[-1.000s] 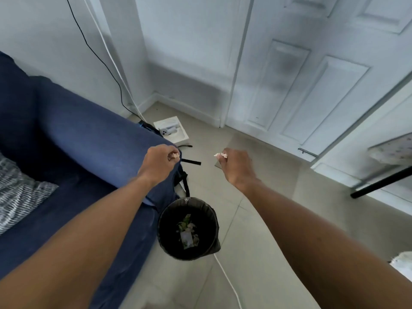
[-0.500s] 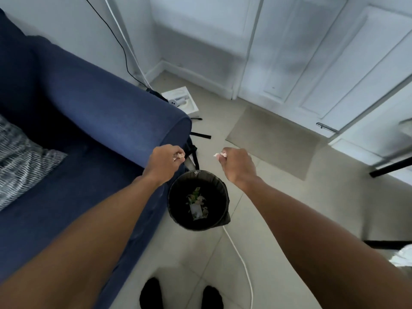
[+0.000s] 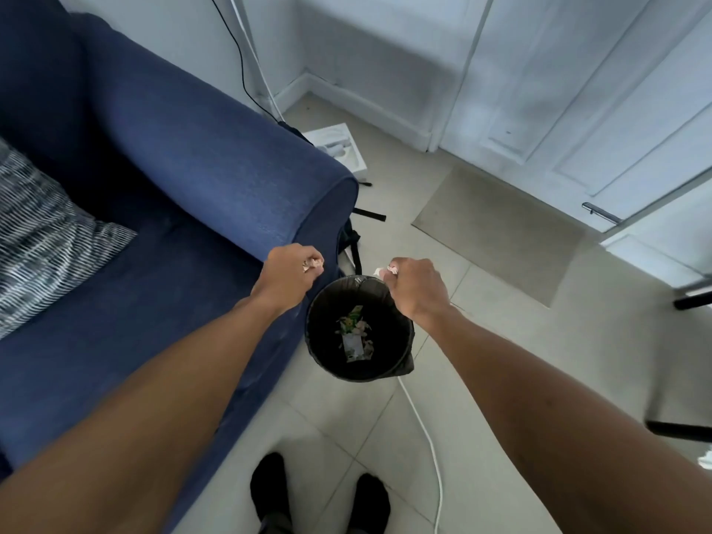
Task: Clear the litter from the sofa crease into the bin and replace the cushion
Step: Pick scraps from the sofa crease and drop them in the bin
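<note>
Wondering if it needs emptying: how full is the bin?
Nearly empty: the bin shows only a few scraps on its dark bottom.

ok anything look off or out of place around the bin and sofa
Nothing spilled. The bin stands upright on the floor by the sofa, litter inside. The oddities: a white cable trails across the tiles from the bin, and an open white box and black straps lie beyond the sofa arm.

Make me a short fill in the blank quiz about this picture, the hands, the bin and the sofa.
1. Each hand, the left hand and the right hand, is closed on a scrap of ____.
2. The bin stands on the floor beside the ____ sofa.
3. A striped ____ lies on the sofa seat.

Missing words: litter; blue; cushion
</note>
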The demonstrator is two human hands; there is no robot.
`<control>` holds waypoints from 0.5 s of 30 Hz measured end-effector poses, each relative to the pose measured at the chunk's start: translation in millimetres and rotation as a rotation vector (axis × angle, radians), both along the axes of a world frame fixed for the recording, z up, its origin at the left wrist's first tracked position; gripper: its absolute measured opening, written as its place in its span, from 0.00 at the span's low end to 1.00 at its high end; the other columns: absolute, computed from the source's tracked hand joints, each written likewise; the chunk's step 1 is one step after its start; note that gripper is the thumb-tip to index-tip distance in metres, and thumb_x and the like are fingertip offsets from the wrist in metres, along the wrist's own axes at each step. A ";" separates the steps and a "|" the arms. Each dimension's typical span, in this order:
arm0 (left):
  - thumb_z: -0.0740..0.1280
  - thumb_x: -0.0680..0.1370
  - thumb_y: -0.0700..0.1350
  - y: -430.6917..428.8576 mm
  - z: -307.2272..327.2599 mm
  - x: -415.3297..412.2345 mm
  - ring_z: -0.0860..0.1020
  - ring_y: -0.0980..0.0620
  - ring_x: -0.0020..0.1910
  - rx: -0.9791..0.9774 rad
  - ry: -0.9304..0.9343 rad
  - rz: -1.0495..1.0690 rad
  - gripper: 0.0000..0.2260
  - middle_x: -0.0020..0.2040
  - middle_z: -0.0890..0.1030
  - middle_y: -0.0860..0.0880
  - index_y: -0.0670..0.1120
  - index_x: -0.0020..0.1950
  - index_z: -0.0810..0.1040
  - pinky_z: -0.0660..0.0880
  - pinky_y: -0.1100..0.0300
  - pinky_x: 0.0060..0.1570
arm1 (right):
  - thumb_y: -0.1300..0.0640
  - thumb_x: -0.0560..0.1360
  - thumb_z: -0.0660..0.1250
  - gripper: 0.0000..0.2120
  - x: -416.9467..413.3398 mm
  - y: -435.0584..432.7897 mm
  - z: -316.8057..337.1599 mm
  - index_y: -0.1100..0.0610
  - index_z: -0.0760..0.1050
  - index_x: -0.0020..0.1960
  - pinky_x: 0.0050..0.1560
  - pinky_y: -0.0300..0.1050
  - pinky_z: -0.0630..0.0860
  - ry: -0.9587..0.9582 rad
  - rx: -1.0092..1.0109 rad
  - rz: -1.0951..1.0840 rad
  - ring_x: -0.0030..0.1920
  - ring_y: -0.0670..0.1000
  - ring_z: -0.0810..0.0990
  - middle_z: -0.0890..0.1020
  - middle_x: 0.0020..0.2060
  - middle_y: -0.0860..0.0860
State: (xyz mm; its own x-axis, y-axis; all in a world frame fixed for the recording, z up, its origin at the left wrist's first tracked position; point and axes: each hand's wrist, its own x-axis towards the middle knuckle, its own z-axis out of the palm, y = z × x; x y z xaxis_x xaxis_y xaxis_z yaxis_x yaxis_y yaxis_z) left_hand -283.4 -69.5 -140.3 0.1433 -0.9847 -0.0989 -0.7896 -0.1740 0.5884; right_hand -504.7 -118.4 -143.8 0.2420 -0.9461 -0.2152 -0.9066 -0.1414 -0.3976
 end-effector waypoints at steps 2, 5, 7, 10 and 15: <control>0.70 0.78 0.41 0.3 -0.1 1.3 0.79 0.48 0.48 0.003 0.008 0.007 0.05 0.49 0.82 0.46 0.44 0.52 0.84 0.76 0.53 0.52 | 0.44 0.80 0.61 0.15 1.7 0.2 -1.3 0.55 0.78 0.46 0.37 0.44 0.68 0.012 0.001 -0.001 0.40 0.59 0.79 0.74 0.35 0.52; 0.70 0.78 0.41 0.3 -0.2 2.9 0.78 0.49 0.48 0.006 0.016 0.015 0.05 0.49 0.82 0.47 0.44 0.52 0.84 0.75 0.56 0.51 | 0.40 0.78 0.61 0.17 2.3 -0.8 -2.4 0.53 0.78 0.52 0.38 0.45 0.69 0.031 -0.015 0.008 0.43 0.59 0.80 0.77 0.40 0.54; 0.70 0.78 0.41 0.2 -0.1 3.7 0.78 0.50 0.48 0.011 0.024 0.025 0.05 0.49 0.82 0.47 0.44 0.52 0.84 0.75 0.57 0.50 | 0.37 0.76 0.61 0.22 1.9 -2.1 -2.9 0.52 0.77 0.61 0.40 0.47 0.70 0.048 -0.022 0.005 0.47 0.59 0.80 0.80 0.47 0.56; 0.70 0.78 0.41 -0.5 0.3 3.7 0.79 0.50 0.48 0.011 0.023 0.025 0.05 0.49 0.82 0.47 0.44 0.52 0.84 0.76 0.56 0.51 | 0.33 0.74 0.61 0.29 0.5 -4.4 -3.0 0.51 0.72 0.67 0.44 0.50 0.73 0.088 -0.028 -0.006 0.52 0.60 0.80 0.81 0.53 0.56; 0.70 0.78 0.41 -1.9 1.1 1.2 0.79 0.50 0.48 0.016 0.026 0.025 0.05 0.49 0.82 0.47 0.44 0.52 0.84 0.77 0.55 0.51 | 0.32 0.74 0.60 0.30 -2.4 -7.3 -1.7 0.51 0.72 0.67 0.45 0.50 0.73 0.083 -0.019 -0.017 0.53 0.60 0.80 0.80 0.54 0.57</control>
State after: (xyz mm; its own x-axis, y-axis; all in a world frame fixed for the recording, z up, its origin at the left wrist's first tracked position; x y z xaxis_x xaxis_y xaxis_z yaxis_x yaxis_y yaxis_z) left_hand -282.2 -71.4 -139.2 0.1652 -0.9791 -0.1186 -0.7691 -0.2032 0.6059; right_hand -507.1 -125.7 -145.5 0.2081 -0.9540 -0.2159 -0.9387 -0.1327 -0.3181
